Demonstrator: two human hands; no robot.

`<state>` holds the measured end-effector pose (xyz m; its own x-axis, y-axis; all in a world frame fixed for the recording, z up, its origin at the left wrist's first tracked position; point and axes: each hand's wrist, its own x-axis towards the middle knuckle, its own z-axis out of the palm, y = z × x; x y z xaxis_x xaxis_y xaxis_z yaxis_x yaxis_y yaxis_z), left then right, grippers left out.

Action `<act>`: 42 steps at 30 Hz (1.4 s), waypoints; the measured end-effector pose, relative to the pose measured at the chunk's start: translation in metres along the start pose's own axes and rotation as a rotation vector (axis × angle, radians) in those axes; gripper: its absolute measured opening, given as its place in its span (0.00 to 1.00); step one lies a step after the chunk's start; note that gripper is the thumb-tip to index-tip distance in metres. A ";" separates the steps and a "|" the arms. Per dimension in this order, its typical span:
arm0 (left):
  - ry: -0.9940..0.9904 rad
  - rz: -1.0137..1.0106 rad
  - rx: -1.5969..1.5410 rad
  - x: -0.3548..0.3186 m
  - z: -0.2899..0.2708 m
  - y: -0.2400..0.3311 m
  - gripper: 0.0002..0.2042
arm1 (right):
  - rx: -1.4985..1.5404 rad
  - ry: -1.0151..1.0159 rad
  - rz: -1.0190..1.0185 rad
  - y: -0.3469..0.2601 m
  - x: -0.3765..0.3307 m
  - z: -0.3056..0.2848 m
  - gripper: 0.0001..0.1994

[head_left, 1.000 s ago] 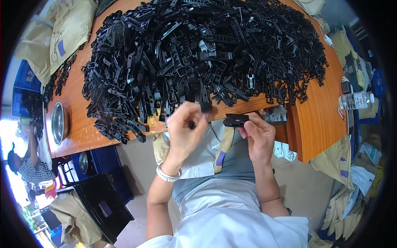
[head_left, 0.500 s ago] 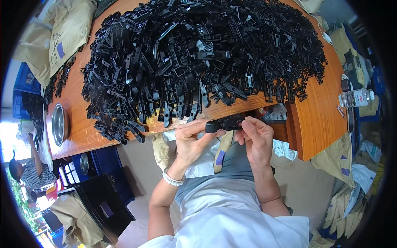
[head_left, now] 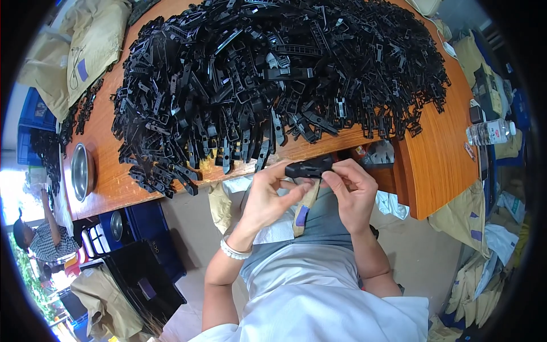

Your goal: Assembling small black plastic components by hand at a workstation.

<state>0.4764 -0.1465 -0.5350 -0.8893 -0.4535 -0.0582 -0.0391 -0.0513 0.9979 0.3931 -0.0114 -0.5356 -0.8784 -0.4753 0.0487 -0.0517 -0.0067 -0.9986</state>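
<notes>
Between my two hands, just off the table's front edge, is a black plastic clip-like part [head_left: 308, 167], long and narrow, lying roughly level. My left hand [head_left: 269, 199] pinches its left end; the thumb is spread lower, under the part. The thumb and fingers of my right hand [head_left: 355, 194] close on its right end. Beyond my hands a large heap of similar black plastic parts [head_left: 250, 97] covers much of the wooden table [head_left: 439, 165]. Fine details of the held part are too small to tell.
A steel bowl [head_left: 82, 172] stands at the table's left end. An open drawer [head_left: 380, 157] shows under the front edge. At the right are a clear bottle [head_left: 491, 132] and paper sacks [head_left: 461, 219]. A person [head_left: 48, 236] is at the far left, near blue crates [head_left: 34, 122].
The black part has turned over a little between my hands. My left thumb has moved down off it, and my right fingers have shifted their grip at its right end.
</notes>
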 end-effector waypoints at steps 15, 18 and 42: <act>-0.316 0.021 0.137 0.035 -0.004 0.035 0.10 | 0.391 -0.108 0.184 0.012 0.003 -0.009 0.11; -0.021 0.606 0.731 0.078 -0.002 0.054 0.08 | 0.435 -0.045 0.164 0.013 0.006 -0.011 0.11; -0.079 -0.032 -0.013 -0.013 -0.029 0.022 0.15 | -0.170 -0.214 -0.212 -0.016 -0.005 0.003 0.12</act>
<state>0.5004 -0.1677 -0.5129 -0.9209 -0.3798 -0.0875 -0.0629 -0.0770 0.9951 0.4000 -0.0116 -0.5195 -0.7211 -0.6529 0.2320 -0.3170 0.0132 -0.9483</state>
